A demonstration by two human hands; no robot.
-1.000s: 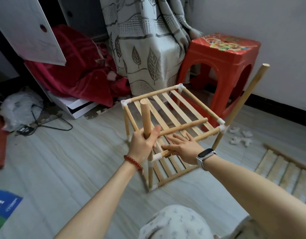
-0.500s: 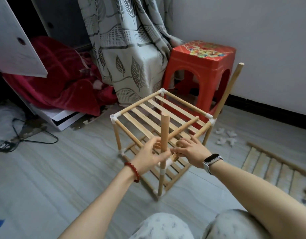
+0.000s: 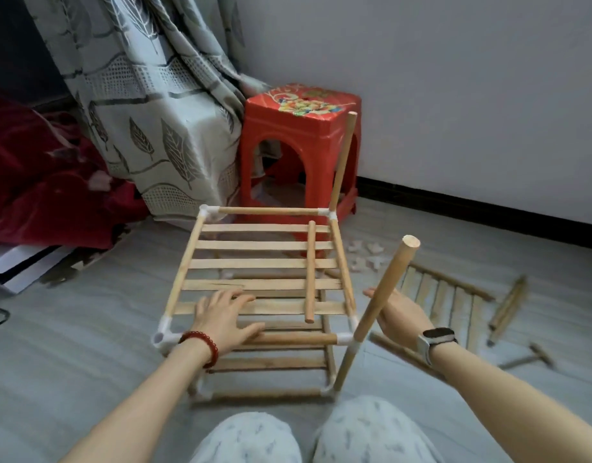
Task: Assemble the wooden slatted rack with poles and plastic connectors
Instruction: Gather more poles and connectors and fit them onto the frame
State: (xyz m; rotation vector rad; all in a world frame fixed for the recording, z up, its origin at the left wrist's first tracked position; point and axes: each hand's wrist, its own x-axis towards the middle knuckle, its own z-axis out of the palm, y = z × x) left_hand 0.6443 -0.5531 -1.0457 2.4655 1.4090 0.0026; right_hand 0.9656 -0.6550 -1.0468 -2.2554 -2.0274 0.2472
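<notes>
The left hand (image 3: 226, 317) lies flat, fingers straight, on the rack's (image 3: 264, 262) top slats. The right hand (image 3: 403, 315) is open just behind a tilted pole (image 3: 384, 289). A loose pole (image 3: 310, 270) rests across the slats.

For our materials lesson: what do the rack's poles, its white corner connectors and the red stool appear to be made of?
Poles: pale, unpainted wood, with a matt surface and cut round ends.
Corner connectors: probably white plastic, smooth and moulded, sleeving the pole ends.
Red stool: likely moulded plastic, glossy, with a printed picture on top.
</notes>
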